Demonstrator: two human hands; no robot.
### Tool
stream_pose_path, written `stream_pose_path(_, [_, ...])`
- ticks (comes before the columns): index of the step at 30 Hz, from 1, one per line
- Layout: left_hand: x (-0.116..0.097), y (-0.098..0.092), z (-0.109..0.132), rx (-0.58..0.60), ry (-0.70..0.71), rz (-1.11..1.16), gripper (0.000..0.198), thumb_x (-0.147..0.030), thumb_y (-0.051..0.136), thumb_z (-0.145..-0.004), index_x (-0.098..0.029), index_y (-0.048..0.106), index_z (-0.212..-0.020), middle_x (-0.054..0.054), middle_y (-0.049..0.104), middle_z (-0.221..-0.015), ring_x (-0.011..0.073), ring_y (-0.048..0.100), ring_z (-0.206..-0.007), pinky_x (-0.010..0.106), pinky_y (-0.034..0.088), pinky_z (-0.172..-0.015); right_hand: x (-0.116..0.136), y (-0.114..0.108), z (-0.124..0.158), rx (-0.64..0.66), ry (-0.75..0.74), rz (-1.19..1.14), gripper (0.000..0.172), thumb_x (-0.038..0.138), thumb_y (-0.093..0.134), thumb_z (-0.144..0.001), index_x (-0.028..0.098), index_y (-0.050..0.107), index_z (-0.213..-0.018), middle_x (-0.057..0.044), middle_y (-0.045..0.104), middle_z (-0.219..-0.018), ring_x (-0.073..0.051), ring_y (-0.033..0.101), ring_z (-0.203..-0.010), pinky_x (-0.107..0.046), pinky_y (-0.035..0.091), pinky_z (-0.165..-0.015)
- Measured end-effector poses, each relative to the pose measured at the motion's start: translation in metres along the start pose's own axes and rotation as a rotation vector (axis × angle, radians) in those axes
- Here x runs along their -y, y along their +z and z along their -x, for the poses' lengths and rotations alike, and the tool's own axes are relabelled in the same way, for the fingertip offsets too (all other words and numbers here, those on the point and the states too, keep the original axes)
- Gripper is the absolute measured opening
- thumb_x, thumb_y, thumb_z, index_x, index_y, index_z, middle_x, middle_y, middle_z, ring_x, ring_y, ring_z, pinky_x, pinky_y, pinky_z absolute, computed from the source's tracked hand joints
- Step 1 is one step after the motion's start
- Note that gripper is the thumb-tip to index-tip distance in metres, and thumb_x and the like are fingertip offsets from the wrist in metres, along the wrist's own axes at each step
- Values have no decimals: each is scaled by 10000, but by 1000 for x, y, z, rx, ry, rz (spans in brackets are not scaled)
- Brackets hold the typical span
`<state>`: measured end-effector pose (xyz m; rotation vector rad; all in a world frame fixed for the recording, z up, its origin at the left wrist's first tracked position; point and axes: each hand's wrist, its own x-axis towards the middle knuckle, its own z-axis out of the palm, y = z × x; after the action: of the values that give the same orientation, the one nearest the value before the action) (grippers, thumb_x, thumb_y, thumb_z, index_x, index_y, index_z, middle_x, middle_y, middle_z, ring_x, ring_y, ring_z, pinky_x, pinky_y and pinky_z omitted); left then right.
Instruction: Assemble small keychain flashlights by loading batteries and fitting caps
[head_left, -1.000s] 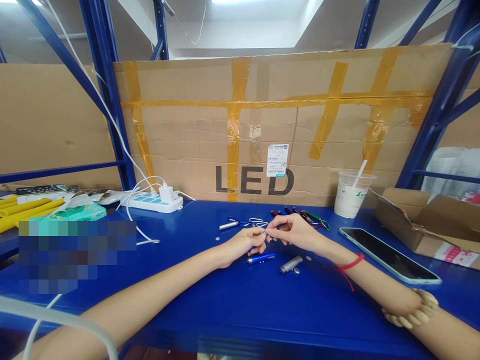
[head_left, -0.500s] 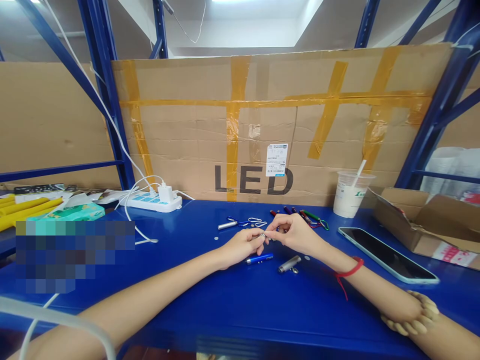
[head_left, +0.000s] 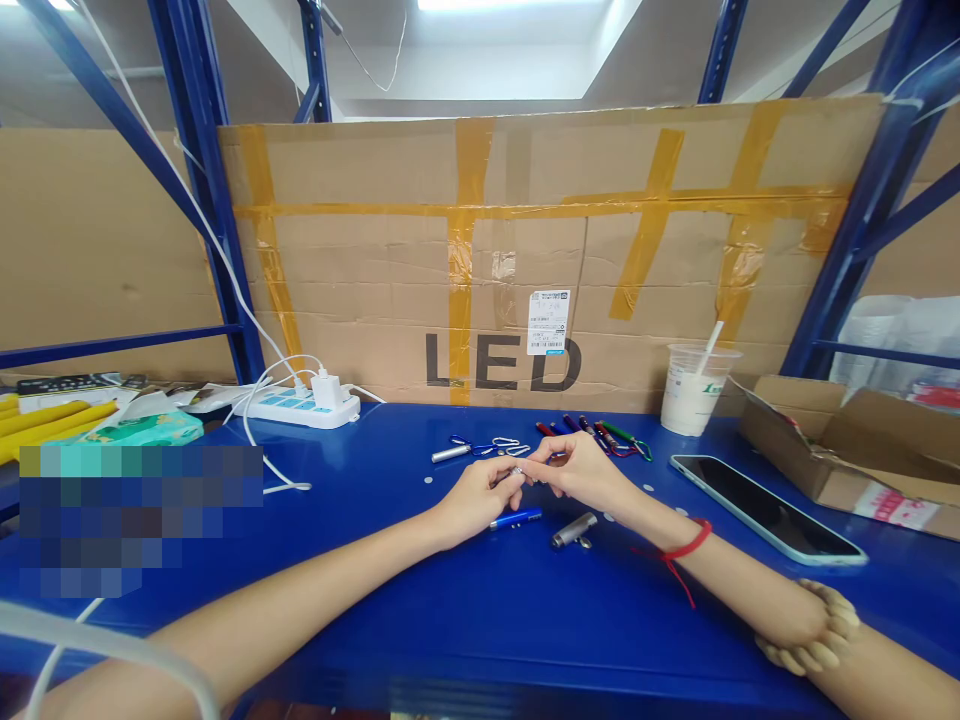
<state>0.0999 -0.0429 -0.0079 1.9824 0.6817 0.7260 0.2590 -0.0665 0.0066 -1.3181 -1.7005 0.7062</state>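
Note:
My left hand (head_left: 474,500) and my right hand (head_left: 585,472) meet over the blue table, fingertips pinched together. A tiny silvery metal piece (head_left: 517,471) shows between them; its kind is too small to tell. Just below my fingers lies a slim blue metal tube (head_left: 517,518), like a small penlight. Right of it rests a short grey metal cylinder (head_left: 574,530) with a small ring piece (head_left: 584,544) beside it. Behind my left hand are a silver tube (head_left: 450,454) and metal clips (head_left: 510,445). Beyond my right hand lie several coloured tubes and a green carabiner (head_left: 626,437).
A phone (head_left: 769,508), a drink cup with a straw (head_left: 695,395) and an open cardboard box (head_left: 832,450) stand to the right. At the left are a power strip (head_left: 307,406), white cables and a green packet (head_left: 161,430). Cardboard (head_left: 375,270) walls the back.
The whole view has shifted slightly. My hands stay together with fingers pinched, my right fingertips turned a little around the small piece. Small pale discs now show near my right wrist.

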Motion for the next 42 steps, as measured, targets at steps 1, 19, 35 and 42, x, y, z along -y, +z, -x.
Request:
stream_pose_path(1, [1, 0, 0, -6, 14, -9, 240, -264, 388, -846, -118, 571, -901, -41, 464, -566, 73, 332, -467, 208, 274, -495, 0, 0, 0, 1, 3, 2, 337, 450, 694, -603, 123, 619, -578, -30, 603, -562, -59, 425, -388, -206, 324, -385])
stream_pose_path(19, [5, 1, 5, -244, 185, -233, 185, -204, 408, -830, -200, 446, -1011, -20, 561, -669, 130, 513, -586, 226, 381, -556, 8, -5, 2, 55, 115, -86, 410, 527, 681, -604, 121, 626, -598, 31, 476, -419, -47, 385, -391, -192, 276, -401])
stream_pose_path(35, [0, 2, 4, -214, 144, -199, 176, -210, 390, -843, -194, 452, -1007, -32, 511, -635, 115, 468, -569, 213, 351, -538, 5, -1, 0, 23, 68, -58, 457, 578, 645, -615, 149, 534, -502, 43, 431, -372, -51, 370, -357, -204, 267, -394])
stream_pose_path(42, [-3, 2, 4, -243, 113, -127, 154, -253, 396, -856, -192, 454, -985, -51, 472, -597, 107, 442, -566, 226, 336, -581, -1, 0, -3, -27, -54, -8, 360, 492, 656, -661, 138, 633, -724, 15, 558, -560, -46, 422, -378, -194, 324, -386])
